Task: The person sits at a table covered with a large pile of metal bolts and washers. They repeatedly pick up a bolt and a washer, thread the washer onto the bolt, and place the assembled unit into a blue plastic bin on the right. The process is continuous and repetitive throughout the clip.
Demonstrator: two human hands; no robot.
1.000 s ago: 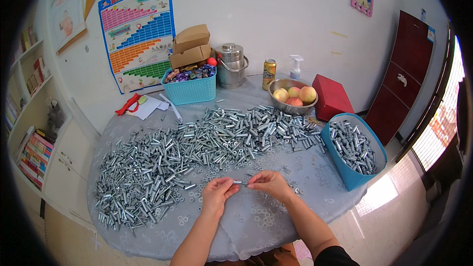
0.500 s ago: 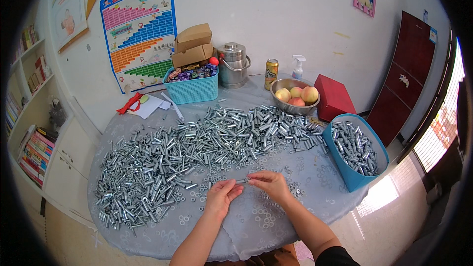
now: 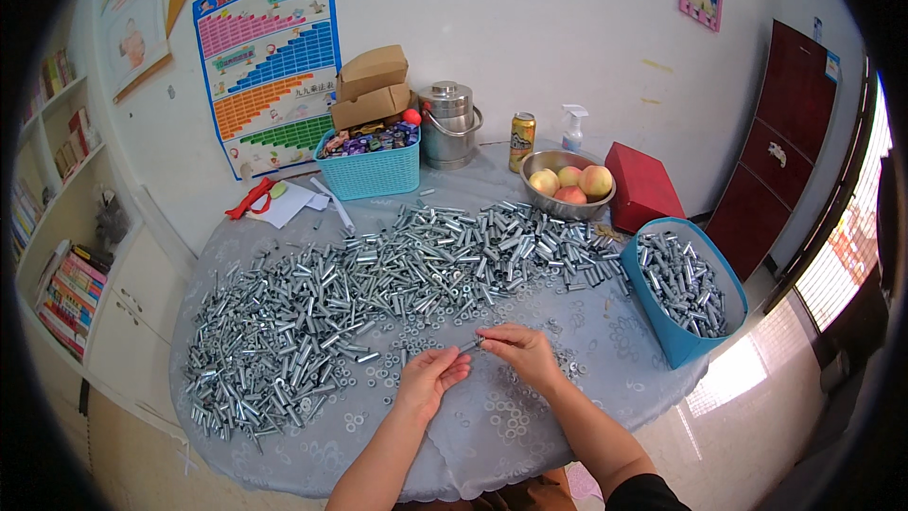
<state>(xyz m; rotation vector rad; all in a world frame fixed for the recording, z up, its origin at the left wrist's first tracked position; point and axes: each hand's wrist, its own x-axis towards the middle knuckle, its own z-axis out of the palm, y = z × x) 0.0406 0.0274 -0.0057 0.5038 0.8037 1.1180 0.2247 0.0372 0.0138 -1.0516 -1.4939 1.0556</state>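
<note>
Between my two hands is a slim silvery metal bolt (image 3: pixel 468 346), tilted up toward the right. My left hand (image 3: pixel 427 381) pinches its lower left end between thumb and fingers. At the upper right end my right hand (image 3: pixel 520 354) closes its fingertips around the tip; whether a washer or nut sits there is too small to tell. Beyond my hands a broad heap of metal sleeves and bolts (image 3: pixel 303 308) covers much of the grey tablecloth. Loose flat washers (image 3: pixel 509 416) lie on the cloth below my hands, and more are scattered along the heap's near edge.
A blue bin (image 3: pixel 673 345) full of metal anchors stands at the table's right edge. Behind the heap are a turquoise basket (image 3: pixel 371 175), a steel pot (image 3: pixel 446 128), a can (image 3: pixel 521 142), a spray bottle (image 3: pixel 573 128), a fruit bowl (image 3: pixel 567 207) and a red box (image 3: pixel 643 189).
The bolt has tilted slightly, its right end now higher than its left. Both hands have shifted only a little and keep their pinch on it.
</note>
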